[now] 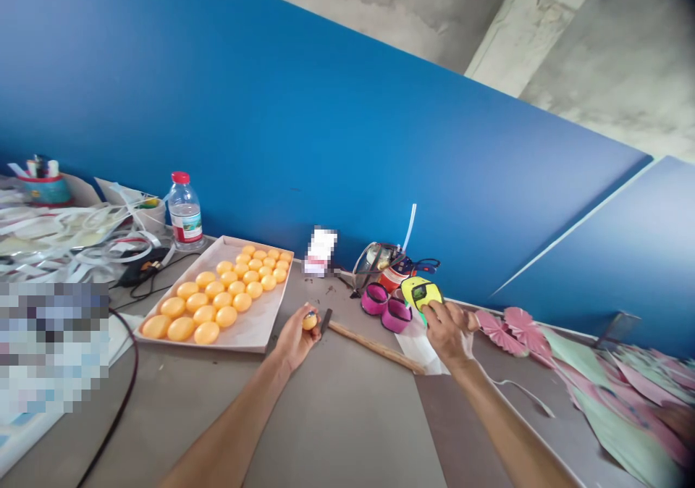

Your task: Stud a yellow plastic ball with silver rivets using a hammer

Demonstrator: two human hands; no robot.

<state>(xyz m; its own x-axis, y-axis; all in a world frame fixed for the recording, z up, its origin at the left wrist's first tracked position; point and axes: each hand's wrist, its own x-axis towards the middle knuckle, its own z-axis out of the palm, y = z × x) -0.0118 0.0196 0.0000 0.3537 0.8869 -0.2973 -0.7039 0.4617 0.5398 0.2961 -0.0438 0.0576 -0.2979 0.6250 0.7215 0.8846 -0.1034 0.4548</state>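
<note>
My left hand is closed around a small orange ball with a pale, dark-lined mark on top. Just right of these fingers lies a hammer, with a dark head and a wooden handle. My right hand has its fingers bent against the lower edge of a yellow, round-edged thing with a dark centre; its exact kind is unclear. Two magenta rings with black edging, one left and one right, stand beside it. Several orange balls sit in rows in a shallow white box.
A red-capped bottle stands behind the box. White strips and a black cable occupy the left. A phone-like blurred thing leans on the blue partition. Pink fluted paper and green sheets lie right.
</note>
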